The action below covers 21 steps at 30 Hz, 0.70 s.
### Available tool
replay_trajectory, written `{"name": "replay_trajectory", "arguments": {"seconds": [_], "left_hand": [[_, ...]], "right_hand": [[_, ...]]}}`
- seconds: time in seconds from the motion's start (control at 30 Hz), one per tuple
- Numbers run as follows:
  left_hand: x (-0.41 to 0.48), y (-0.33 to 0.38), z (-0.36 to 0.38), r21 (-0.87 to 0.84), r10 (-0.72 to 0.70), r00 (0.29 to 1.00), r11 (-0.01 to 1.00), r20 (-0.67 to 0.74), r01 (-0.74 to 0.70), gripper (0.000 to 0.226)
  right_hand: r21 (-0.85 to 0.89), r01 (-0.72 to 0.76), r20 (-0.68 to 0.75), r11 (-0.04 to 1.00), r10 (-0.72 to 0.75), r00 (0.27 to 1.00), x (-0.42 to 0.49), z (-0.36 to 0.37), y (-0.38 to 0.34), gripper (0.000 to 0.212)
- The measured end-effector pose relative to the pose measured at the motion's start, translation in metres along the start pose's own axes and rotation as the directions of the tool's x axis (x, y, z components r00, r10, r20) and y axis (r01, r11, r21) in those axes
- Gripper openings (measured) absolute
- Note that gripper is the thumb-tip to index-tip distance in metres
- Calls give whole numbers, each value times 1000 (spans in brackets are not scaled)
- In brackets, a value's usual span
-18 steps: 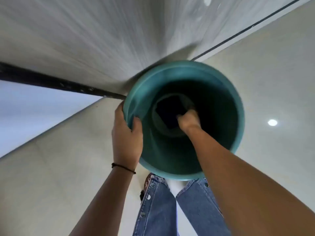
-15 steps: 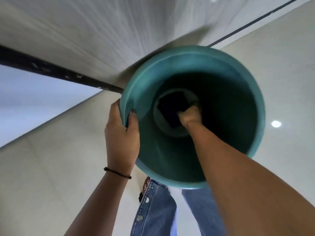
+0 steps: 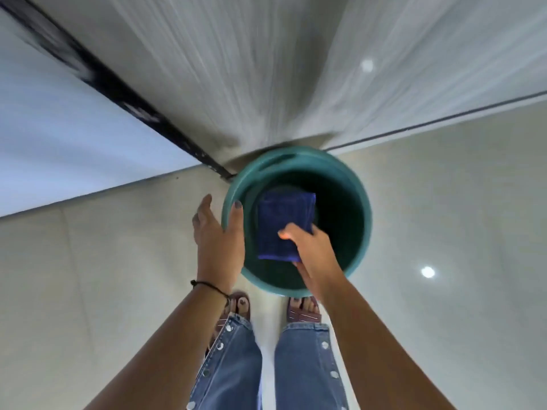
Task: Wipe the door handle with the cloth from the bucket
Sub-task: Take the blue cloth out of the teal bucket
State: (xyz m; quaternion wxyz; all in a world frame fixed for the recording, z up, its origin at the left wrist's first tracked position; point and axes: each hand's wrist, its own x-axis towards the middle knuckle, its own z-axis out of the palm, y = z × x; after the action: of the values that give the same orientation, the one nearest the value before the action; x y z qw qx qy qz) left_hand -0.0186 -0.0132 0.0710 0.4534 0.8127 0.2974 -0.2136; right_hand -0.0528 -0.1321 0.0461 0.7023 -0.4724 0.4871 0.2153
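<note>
Head view: one teal bucket (image 3: 359, 202) stands on the pale tiled floor (image 3: 88, 276) at the foot of a grey door (image 3: 236, 69), just ahead of the person's two sandalled feet. The right hand (image 3: 310, 247) pinches one folded dark-blue cloth (image 3: 281, 223) by its lower corner, inside the bucket's mouth. The left hand (image 3: 217, 235) lies open against the rim, thumb hooked inside, fingers spread outside; one black cord (image 3: 208, 285) circles that wrist
</note>
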Motion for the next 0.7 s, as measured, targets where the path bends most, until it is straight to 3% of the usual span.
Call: {"name": "replay_trajectory", "arguments": {"seconds": [0.07,0.17,0.23,0.33,0.47,0.57,0.7], "left_hand": [[-41,24,-19,-63,-74,995,995,67,78,49],[-102,72,-70,-318,-147,928,911,343,262,29],[-145,107,-118,-406,-98,900,868,425,286,21],[-209,152,-200,-504,-18,912,829,409,242,17],[-288,188,-306,-594,54,951,791,306,146,31],[-348,184,-369,-663,115,976,748,186,38,38],[-403,162,-439,-699,130,991,711,15,-83,33]], "right_hand": [[31,12,107,999,-15,994,-65,-5,-19,25],[32,40,275,999,-47,960,-167,-6,-59,37],[-4,102,368,995,-93,925,-238,3,-88,45],[-116,204,416,972,-139,899,-334,24,-122,50],[-137,266,453,954,-178,873,-439,59,-149,37],[-125,214,593,969,-100,799,-504,90,-145,37],[-255,248,716,935,10,698,-570,150,-126,49]]}}
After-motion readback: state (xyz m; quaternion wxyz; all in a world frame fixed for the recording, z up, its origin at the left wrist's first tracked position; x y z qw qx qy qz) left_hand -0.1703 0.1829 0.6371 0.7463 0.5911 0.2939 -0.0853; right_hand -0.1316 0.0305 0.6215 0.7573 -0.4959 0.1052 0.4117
